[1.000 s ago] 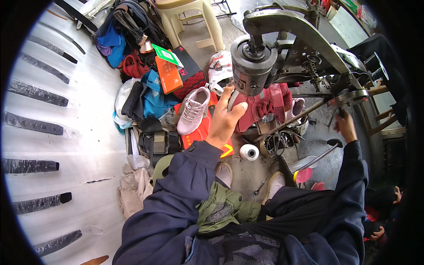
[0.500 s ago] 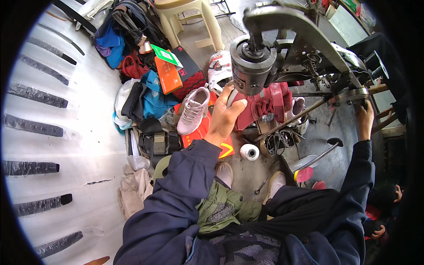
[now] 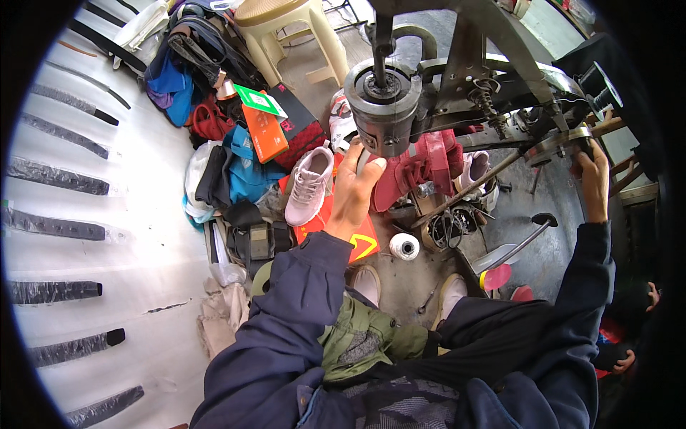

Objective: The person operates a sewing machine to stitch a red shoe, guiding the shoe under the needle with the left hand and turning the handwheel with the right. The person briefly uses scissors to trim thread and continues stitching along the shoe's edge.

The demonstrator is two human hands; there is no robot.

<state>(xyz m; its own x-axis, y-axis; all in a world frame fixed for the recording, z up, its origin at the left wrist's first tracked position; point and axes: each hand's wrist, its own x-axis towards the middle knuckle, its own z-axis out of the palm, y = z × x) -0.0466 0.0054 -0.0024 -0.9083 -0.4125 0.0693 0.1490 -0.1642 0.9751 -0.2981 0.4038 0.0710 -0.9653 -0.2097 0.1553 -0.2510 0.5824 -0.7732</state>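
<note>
A cast-metal shoe-sewing machine [image 3: 386, 100] stands ahead of me, its round head lowered over a dark red lace-up shoe [image 3: 418, 170]. My left hand [image 3: 351, 194] is closed at the shoe's near-left end, with the pale sole edge between thumb and fingers; the machine head hides part of that grip. On the right, my right hand [image 3: 593, 175] has its fingers wrapped around the rim of the machine's flat hand wheel [image 3: 554, 146]. A spool of pale thread [image 3: 602, 91] is mounted beyond that wheel.
A pale pink sneaker [image 3: 310, 187] rests on a red-orange box [image 3: 364, 242] left of my hand. A white thread cone [image 3: 404, 247] stands on the floor. Bags and boxes are piled near a cream stool [image 3: 275, 28]. Wrapped black straps [image 3: 57, 293] line the white sheet.
My right hand has shifted upward around the hand wheel's rim. The machine and shoe appear slightly further left as the view has moved. My left hand keeps its hold on the shoe.
</note>
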